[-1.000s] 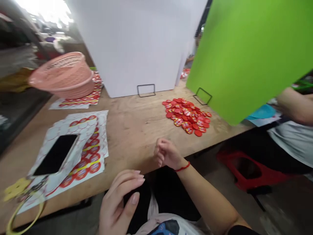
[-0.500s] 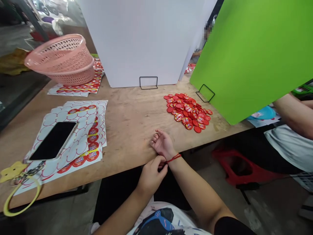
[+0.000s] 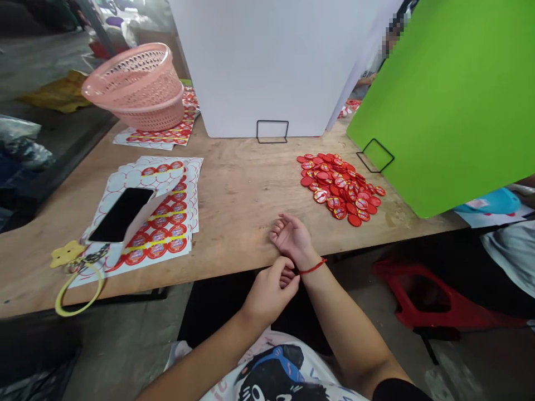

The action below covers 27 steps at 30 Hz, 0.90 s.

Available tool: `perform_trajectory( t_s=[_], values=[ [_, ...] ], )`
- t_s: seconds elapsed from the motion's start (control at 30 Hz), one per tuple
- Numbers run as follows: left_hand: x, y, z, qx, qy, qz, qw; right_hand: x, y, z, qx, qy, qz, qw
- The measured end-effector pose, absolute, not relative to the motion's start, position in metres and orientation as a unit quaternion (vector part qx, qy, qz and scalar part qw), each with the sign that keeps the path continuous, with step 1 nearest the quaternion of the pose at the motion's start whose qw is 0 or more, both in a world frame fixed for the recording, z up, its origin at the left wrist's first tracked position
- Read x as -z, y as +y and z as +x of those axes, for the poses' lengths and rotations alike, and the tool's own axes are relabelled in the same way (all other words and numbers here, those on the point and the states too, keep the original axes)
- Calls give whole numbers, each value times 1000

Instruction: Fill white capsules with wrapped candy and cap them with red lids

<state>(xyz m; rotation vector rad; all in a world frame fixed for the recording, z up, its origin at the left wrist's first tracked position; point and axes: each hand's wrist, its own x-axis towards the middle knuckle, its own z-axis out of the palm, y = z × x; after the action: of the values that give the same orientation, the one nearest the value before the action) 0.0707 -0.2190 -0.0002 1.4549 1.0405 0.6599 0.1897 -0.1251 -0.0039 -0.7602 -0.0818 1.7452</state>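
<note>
My right hand (image 3: 290,238) rests palm up at the front edge of the wooden table (image 3: 234,211), its fingers loosely bent and nothing in the palm. Round that wrist runs a thin red string bracelet (image 3: 314,267). My left hand (image 3: 271,289) is closed beside the wrist, thumb and fingertips pinching at the bracelet's near side; the exact grip is partly hidden. Beyond my right hand lies a heap of round red discs (image 3: 340,186), some with printed faces up, others plain red.
Printed sticker sheets (image 3: 167,223) lie at left beneath a phone (image 3: 121,216) with a yellow ring strap (image 3: 79,298). Pink baskets (image 3: 137,89) stand behind. A white panel (image 3: 267,67) and a green panel (image 3: 451,106) rise at the back. A red stool (image 3: 426,295) stands right.
The view has swung left, so the table things appear further right. Both hands hold nearly the same pose at the wrist. The top sticker sheet under the phone has its edge lifted more.
</note>
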Motion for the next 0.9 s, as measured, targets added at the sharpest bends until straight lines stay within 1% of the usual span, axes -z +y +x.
perform_trajectory(
  t_s=[0.07, 0.13, 0.23, 0.33, 0.43, 0.5, 0.57, 0.67, 0.77, 0.9],
  values=[
    [6, -220, 72, -272, 448, 571, 632, 3, -125, 192, -757, -37, -316, 571],
    [12, -220, 74, -286, 430, 555, 653, 2, -126, 194, -761, -37, -312, 567],
    [15, -217, 78, -313, 420, 552, 649, 3, -126, 194, -763, -37, -312, 565],
    [11, -215, 76, -315, 418, 563, 640, 3, -126, 194, -763, -43, -315, 562],
    [0, -215, 66, -269, 381, 618, 633, 3, -127, 193, -763, -57, -322, 558],
    [-10, -216, 56, -214, 369, 670, 608, 5, -128, 191, -751, -69, -326, 569],
    [-20, -214, 50, -191, 390, 703, 563, 7, -130, 187, -730, -83, -330, 592],
    [-32, -210, 53, -239, 420, 735, 475, 10, -130, 182, -712, -102, -336, 608],
    [-36, -209, 68, -281, 385, 782, 403, 10, -129, 182, -722, -111, -343, 591],
    [-32, -210, 89, -287, 374, 801, 369, 11, -129, 187, -731, -119, -350, 573]
  ],
)
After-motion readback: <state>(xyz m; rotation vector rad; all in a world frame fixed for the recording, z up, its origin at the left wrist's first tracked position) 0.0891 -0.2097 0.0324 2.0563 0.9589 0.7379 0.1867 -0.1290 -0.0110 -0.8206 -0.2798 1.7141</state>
